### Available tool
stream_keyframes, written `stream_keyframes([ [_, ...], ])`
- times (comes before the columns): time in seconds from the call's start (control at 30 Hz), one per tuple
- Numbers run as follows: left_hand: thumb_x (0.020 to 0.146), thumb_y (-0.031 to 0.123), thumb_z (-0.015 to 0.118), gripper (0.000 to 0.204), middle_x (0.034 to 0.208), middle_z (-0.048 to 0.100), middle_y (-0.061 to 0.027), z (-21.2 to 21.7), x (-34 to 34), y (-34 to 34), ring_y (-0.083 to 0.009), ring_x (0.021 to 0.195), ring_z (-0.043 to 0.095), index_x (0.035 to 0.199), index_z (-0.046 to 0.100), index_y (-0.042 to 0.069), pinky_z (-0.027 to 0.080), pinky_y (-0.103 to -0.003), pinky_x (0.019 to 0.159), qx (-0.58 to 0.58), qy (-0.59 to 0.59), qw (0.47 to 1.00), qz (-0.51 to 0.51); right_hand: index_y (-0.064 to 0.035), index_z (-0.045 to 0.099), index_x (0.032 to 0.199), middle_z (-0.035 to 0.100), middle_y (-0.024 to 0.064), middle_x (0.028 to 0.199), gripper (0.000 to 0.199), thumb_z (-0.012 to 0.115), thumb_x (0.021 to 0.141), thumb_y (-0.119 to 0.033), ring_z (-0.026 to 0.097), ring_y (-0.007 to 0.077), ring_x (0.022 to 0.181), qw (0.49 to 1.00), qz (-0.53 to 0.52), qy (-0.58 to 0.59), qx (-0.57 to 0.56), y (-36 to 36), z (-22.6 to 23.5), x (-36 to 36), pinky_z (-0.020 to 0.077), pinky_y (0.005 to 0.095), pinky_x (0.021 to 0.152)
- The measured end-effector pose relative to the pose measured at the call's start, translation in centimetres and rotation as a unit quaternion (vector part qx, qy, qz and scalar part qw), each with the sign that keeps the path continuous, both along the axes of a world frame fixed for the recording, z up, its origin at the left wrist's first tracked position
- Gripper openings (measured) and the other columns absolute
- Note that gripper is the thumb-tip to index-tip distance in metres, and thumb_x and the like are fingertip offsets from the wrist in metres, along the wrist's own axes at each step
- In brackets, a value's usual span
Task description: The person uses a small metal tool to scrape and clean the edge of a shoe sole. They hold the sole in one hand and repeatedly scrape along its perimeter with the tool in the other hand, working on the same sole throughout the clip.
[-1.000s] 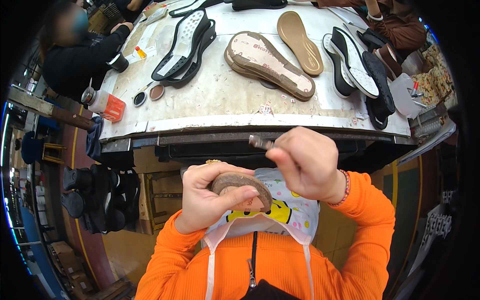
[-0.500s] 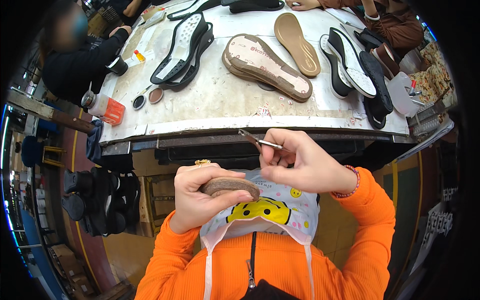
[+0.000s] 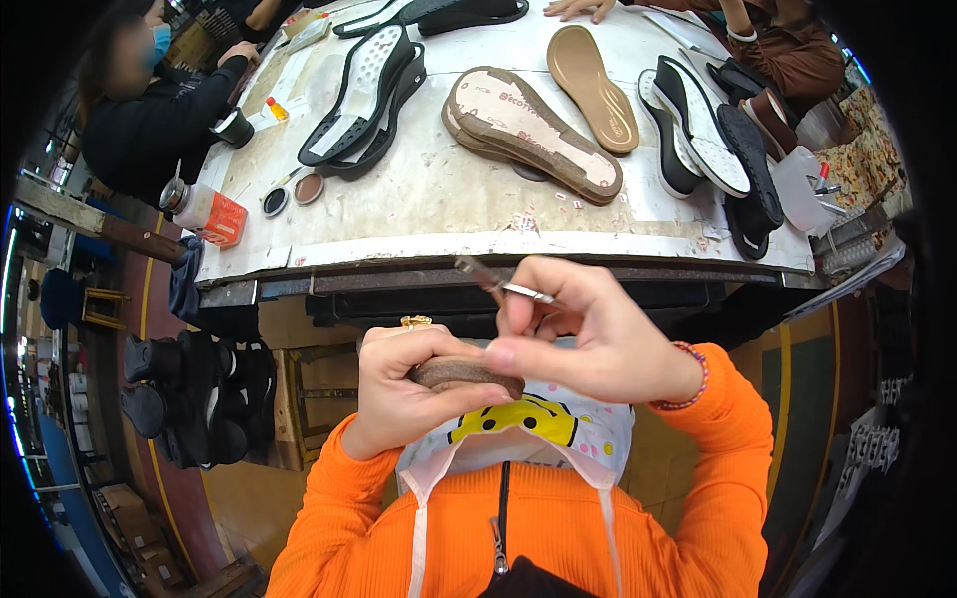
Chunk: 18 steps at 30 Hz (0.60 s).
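At the workbench edge, my left hand [image 3: 399,394] grips the brown sole piece [image 3: 464,373] above my apron while my right hand [image 3: 583,334], pinching a small metal tool [image 3: 498,283], has dropped closer to it.

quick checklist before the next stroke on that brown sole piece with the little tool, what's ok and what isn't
1. Left hand grips the brown curved sole piece with fingers wrapped over it: ok.
2. Right hand pinches the thin metal-tipped tool between its fingertips: ok.
3. Tool tip touching the sole piece: not ok, it points up and away, above the piece.
4. Left fingers out of the tool's path: cannot tell, they cover much of the piece.
5. Work held over the white patterned apron: ok.
6. White worktable edge leaves room for the hands: ok, it sits beyond them.
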<state>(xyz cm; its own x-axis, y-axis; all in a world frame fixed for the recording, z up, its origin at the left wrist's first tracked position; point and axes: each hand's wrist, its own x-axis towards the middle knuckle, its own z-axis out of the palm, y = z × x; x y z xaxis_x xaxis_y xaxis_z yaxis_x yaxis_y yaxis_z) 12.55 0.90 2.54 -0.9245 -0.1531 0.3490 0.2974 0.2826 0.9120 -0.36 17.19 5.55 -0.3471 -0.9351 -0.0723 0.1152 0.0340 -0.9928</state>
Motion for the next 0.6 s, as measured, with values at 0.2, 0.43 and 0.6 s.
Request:
stream_keyframes([
  [0.2, 0.059, 0.009, 0.088, 0.026, 0.063, 0.066, -0.0074, -0.7, -0.1, -0.4, -0.0083, 0.052, 0.06, 0.071, 0.066, 0.001, 0.042, -0.02, 0.048, 0.008, 0.056, 0.998, 0.038, -0.0027, 0.05, 0.084, 0.054, 0.0008, 0.084, 0.01, 0.059, 0.081, 0.002, 0.052, 0.0056, 0.079, 0.997, 0.02, -0.045, 0.059, -0.8, -1.1, -0.8, 0.0447, 0.0204, 0.069],
  [0.43, 0.058, 0.011, 0.089, 0.029, 0.061, 0.065, -0.0061, -1.1, -0.1, -1.3, -0.0066, 0.052, 0.058, 0.071, 0.064, 0.003, 0.039, -0.019, 0.047, 0.051, 0.094, 0.993, 0.044, -0.0038, 0.053, 0.086, 0.055, -0.0019, 0.083, 0.033, 0.081, 0.072, -0.014, 0.047, 0.0018, 0.069, 0.995, -0.024, 0.071, -0.071, 0.5, -1.1, 0.1, 0.0402, 0.0177, 0.055],
  [0.6, 0.06, 0.011, 0.088, 0.029, 0.065, 0.066, -0.0068, -0.7, -0.3, -0.9, -0.0069, 0.056, 0.059, 0.077, 0.067, 0.0, 0.041, -0.02, 0.05, 0.071, 0.061, 0.995, 0.046, -0.0026, 0.048, 0.078, 0.064, 0.0117, 0.078, 0.031, 0.077, 0.07, 0.002, 0.061, 0.0141, 0.07, 0.954, -0.087, 0.254, -0.133, 0.0, -2.0, 1.7, 0.0484, 0.0237, 0.063],
])
